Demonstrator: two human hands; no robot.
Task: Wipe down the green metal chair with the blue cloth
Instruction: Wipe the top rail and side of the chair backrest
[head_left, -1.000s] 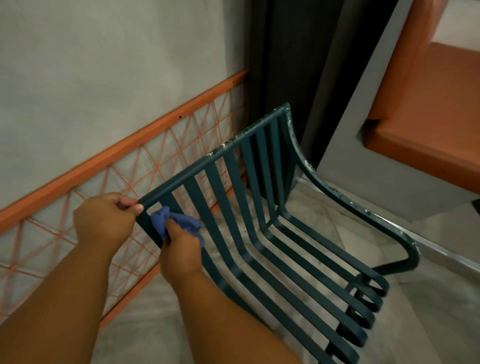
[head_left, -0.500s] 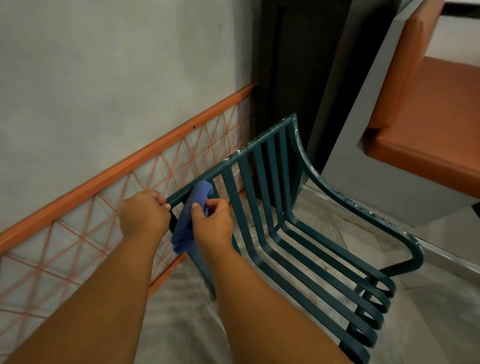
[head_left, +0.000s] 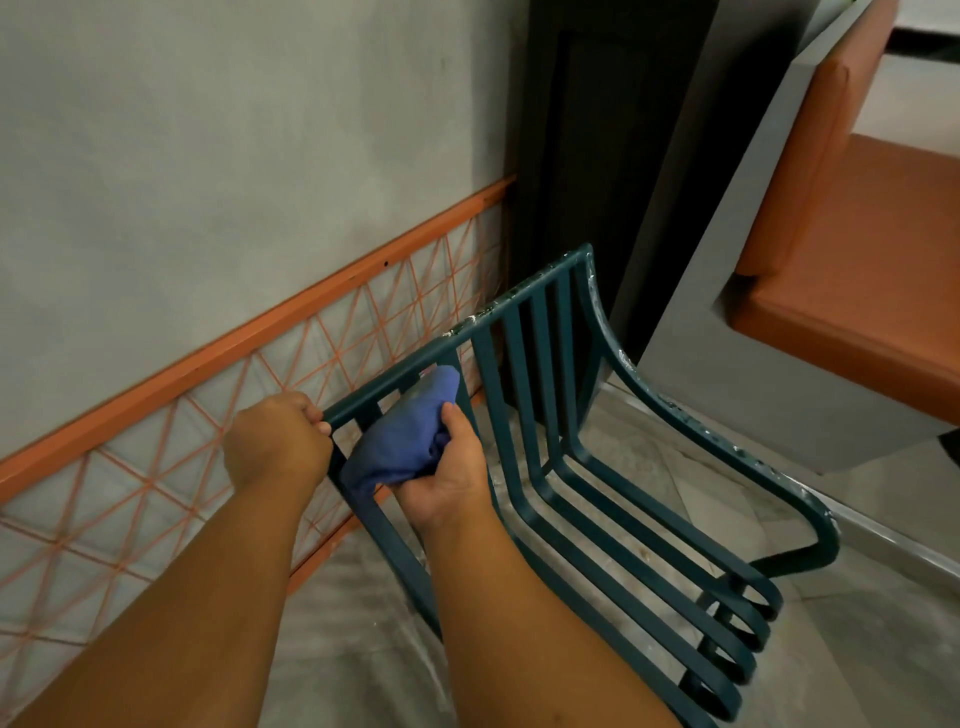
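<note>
The green metal chair (head_left: 587, 499) has a slatted back and seat, with pale specks along its top rail and right arm. My left hand (head_left: 275, 441) grips the left end of the top rail. My right hand (head_left: 447, 478) presses the bunched blue cloth (head_left: 402, 436) against the upper part of the leftmost back slats, just under the rail. The cloth hides parts of two slats.
A grey wall with an orange rail and an orange lattice panel (head_left: 156, 467) runs close along the left. An orange cushioned bench (head_left: 857, 270) in a grey frame stands at the right. A dark doorway (head_left: 597, 130) lies behind the chair. Grey floor (head_left: 857, 623) shows under it.
The cloth and my right hand have shifted from the left edge of the back up and rightward along the slats under the top rail. My left hand keeps its grip on the rail.
</note>
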